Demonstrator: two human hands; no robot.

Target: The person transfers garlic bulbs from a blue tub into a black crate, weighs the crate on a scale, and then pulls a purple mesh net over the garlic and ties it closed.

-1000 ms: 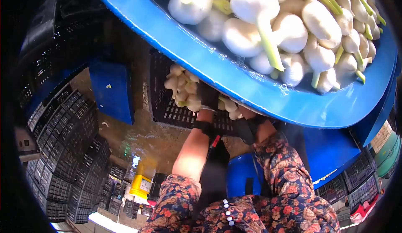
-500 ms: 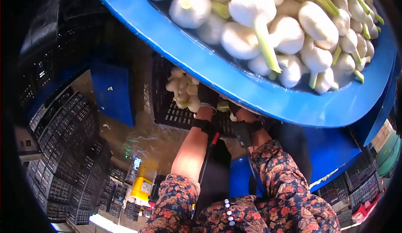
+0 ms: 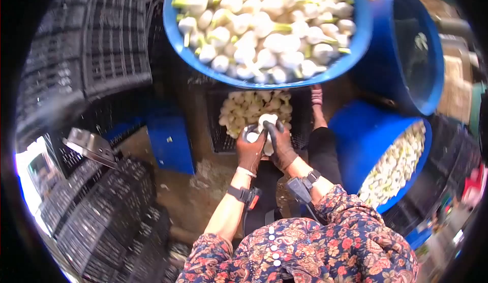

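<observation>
Wet brown ground point(image 3: 198, 191) fills the lower middle of the frame, with stacks of black crates point(image 3: 96, 217) piled along the left side and up into the upper left. At the top centre sits a big blue tub point(image 3: 203, 64) heaped with white garlic bulbs point(image 3: 264, 26), some with green stalks. On the right are two blue barrels: the upper one point(image 3: 406, 54) looks dark inside, the lower one point(image 3: 366, 140) is tilted toward me and shows more white bulbs. A blue box point(image 3: 170, 140) stands left of centre.

Just below the tub, in the middle of the frame, a black crate point(image 3: 223, 140) holds a pile of garlic point(image 3: 251, 107). Both my gloved hands are over its near edge, close together. My left hand point(image 3: 250, 148) is curled around one bulb point(image 3: 251, 135), gripping it from below. My right hand point(image 3: 279, 145) has its fingers point(image 3: 268, 130) bent over another white bulb point(image 3: 268, 120) just beside the first; how tightly it grips I cannot tell. Each wrist carries a strapped band, and my flowered sleeves point(image 3: 325, 237) fill the bottom of the frame.
</observation>
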